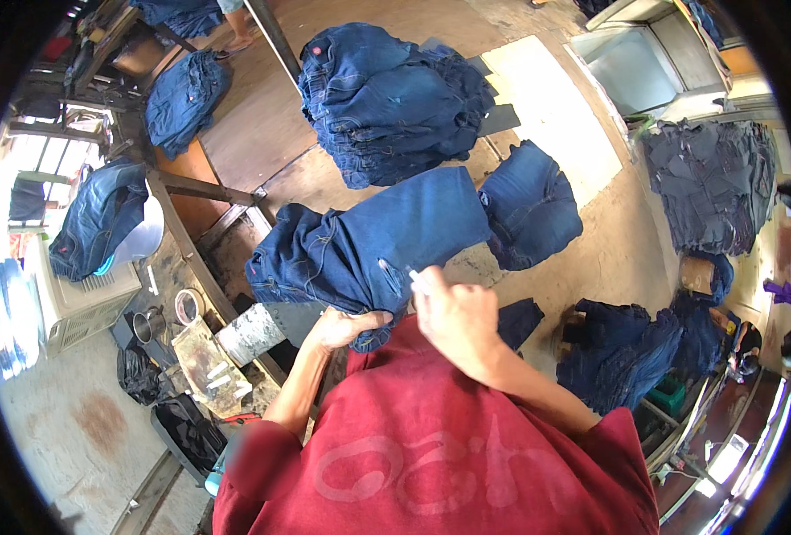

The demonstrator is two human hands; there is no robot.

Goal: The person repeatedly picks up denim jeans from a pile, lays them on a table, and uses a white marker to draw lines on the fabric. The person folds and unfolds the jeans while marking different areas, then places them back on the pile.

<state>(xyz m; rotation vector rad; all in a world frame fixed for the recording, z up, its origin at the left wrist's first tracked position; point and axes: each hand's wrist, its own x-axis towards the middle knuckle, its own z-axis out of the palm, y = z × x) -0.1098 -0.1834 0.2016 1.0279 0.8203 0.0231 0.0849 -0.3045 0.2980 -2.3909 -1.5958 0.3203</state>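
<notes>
A pair of dark blue jeans (413, 214) is spread out in front of me, its waist end bunched toward the left. My left hand (352, 328) is closed on the near edge of the jeans, thumb on top of the cloth. Above the same pair, my right hand (456, 312) is closed around a small pale stick (420, 282), which is blurred and partly hidden by the fingers. The stick points at a light, scuffed patch (390, 273) on the denim. Whether its tip touches the cloth I cannot tell.
Stacked jeans (386, 102) stand beyond, and folded jeans (531, 207) lie to the right. Dark garments (712, 187) are piled at far right. On my left are a whitish cylinder (257, 333), a tape roll (189, 306) and a metal mug (148, 325). Another person's foot (239, 42) shows at the top.
</notes>
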